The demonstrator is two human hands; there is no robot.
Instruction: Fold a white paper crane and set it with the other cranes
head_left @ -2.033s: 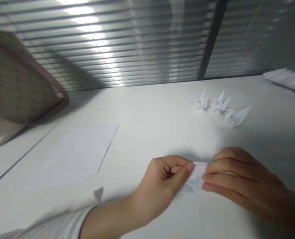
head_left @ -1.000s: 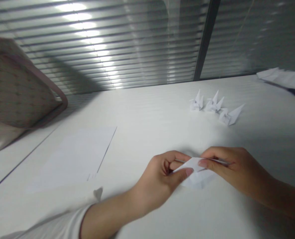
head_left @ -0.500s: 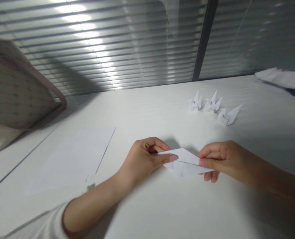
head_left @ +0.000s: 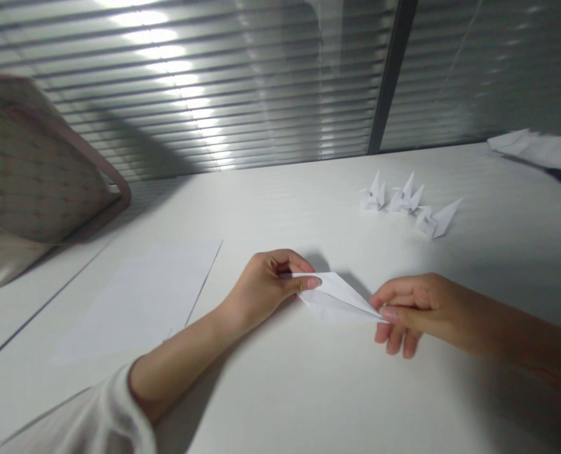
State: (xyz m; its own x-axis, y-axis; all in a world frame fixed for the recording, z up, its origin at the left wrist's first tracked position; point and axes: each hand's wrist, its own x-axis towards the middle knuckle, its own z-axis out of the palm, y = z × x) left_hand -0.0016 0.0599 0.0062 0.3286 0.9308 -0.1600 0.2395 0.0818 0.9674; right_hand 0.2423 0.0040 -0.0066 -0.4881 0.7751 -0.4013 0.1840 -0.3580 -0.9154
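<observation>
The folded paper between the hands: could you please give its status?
Left hand, right hand: both pinching. Folded paper: held at opposite ends. Three paper birds: farther back, touching neither hand.

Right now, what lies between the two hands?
In the head view, a folded white paper spans the gap, pinched by the left hand and the right hand.

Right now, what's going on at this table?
A person is holding a piece of folded white paper in both bare hands: the left hand grips one end, thumb on top, and the right hand pinches the narrow tip of the other. Beyond the right hand, three small origami birds stand on the white table. A flat sheet lies off to the left.
</observation>
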